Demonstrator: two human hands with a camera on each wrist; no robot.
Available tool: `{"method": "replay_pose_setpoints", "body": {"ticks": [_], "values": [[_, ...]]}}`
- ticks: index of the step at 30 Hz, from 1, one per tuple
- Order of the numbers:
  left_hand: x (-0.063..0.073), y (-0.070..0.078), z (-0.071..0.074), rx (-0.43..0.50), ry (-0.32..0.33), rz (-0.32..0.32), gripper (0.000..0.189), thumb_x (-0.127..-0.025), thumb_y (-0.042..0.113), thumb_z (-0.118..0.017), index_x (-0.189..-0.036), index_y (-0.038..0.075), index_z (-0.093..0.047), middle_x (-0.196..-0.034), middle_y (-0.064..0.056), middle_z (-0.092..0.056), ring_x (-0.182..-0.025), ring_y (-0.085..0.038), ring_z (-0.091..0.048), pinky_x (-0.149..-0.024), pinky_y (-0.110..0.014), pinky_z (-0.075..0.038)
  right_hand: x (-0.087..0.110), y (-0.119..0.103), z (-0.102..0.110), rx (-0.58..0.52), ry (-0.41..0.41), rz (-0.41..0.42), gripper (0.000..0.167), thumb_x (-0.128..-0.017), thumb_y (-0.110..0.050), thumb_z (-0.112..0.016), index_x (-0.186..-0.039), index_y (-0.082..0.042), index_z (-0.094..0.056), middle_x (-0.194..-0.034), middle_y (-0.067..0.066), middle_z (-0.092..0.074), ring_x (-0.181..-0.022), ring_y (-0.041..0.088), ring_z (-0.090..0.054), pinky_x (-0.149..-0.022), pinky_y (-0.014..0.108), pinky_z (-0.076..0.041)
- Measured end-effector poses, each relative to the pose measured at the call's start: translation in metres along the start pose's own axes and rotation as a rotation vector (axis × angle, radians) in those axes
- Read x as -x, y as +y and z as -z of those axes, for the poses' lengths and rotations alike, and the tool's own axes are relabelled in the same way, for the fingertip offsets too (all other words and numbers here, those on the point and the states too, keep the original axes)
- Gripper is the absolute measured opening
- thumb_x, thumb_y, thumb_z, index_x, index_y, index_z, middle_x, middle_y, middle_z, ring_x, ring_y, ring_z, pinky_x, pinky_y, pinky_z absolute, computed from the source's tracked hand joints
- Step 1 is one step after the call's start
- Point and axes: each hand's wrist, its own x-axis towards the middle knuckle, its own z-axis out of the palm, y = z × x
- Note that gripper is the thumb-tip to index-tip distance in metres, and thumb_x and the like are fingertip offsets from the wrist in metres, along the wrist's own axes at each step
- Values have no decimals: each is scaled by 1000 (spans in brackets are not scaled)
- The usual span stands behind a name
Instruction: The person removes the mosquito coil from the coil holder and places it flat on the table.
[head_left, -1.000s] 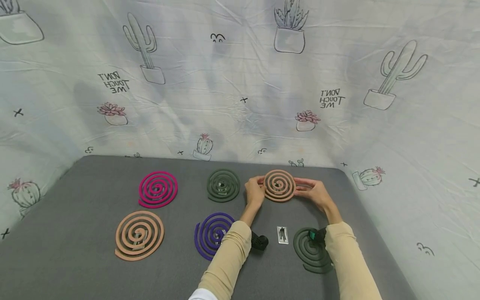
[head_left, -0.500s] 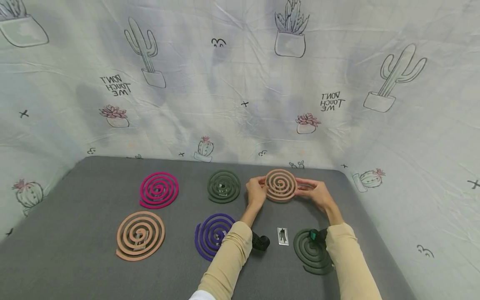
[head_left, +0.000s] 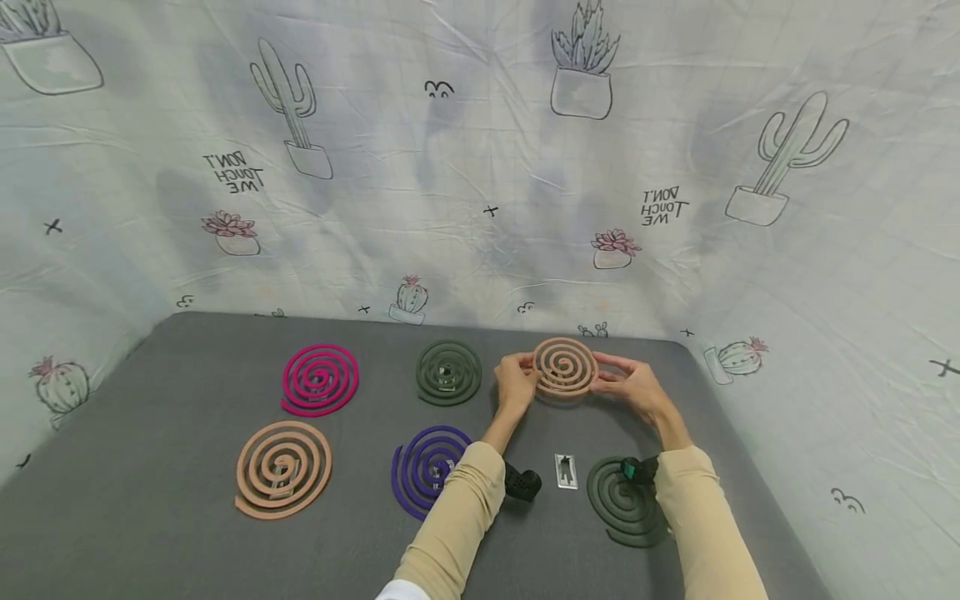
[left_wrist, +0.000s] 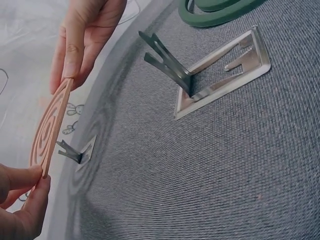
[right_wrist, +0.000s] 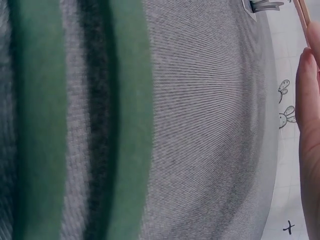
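Both hands hold a light orange mosquito coil (head_left: 565,367) by opposite edges at the back right of the table. My left hand (head_left: 516,383) pinches its left rim between thumb and fingers. On the opposite rim are the thumb and fingers of my right hand (head_left: 633,387). In the left wrist view the coil (left_wrist: 49,132) hangs flat over a small metal coil stand (left_wrist: 80,152), with a gap between them. Another metal stand (head_left: 566,472), its prongs bent up, lies on the table nearer me. A dark green coil (head_left: 626,504) lies partly under my right forearm.
On the grey table (head_left: 165,500) are a pink coil (head_left: 320,379), another dark green coil (head_left: 448,372), another orange coil (head_left: 283,469) and a purple coil (head_left: 427,471) partly behind my left sleeve. A cactus-print cloth (head_left: 487,167) closes off the back and sides.
The held orange coil has risen slightly and shifted a little to the right, away from the stand under it, both hands going with it. The other coils stay where they were.
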Motion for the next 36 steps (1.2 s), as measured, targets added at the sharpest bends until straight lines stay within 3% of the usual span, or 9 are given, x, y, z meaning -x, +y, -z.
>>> {"method": "replay_pose_setpoints", "body": {"ticks": [10,23,28,32,36], "values": [[6,8,4,-21,-44,24,26,-80,-10,-67,-106,-9,-67,-99,-22,-70,-83,-30,-70,-69,-29,-59,6,-2,2,-12,6,8,71,-78,0,-75,-140,4,-41,-149,23,-34,-103,-3,-60,-84,22,-55],[18,11,5,14,-77,-9,25,-76,-12,-68,-100,-10,-69,-94,-23,-71,-78,-29,-71,-64,-26,-59,24,2,8,35,12,-11,71,-80,-4,-74,-141,2,-40,-150,22,-33,-109,1,-58,-87,21,-53],[21,10,4,27,-124,1,36,-75,-13,-69,-111,-9,-65,-95,-24,-70,-78,-29,-71,-63,-26,-59,28,3,12,20,-25,-3,71,-81,-1,-73,-142,4,-38,-149,25,-32,-112,7,-59,-88,23,-54],[24,9,1,24,-165,22,40,-75,-11,-71,-114,-8,-64,-97,-23,-69,-80,-28,-70,-63,-24,-58,30,4,15,-15,-65,-1,71,-81,2,-70,-143,6,-34,-148,28,-30,-109,8,-62,-89,28,-54],[25,9,-1,21,-177,29,37,-74,-10,-74,-110,-8,-66,-96,-21,-70,-79,-27,-70,-61,-22,-57,32,8,19,-11,-53,-8,71,-82,2,-70,-142,7,-35,-147,30,-31,-103,1,-62,-88,28,-55]]}}
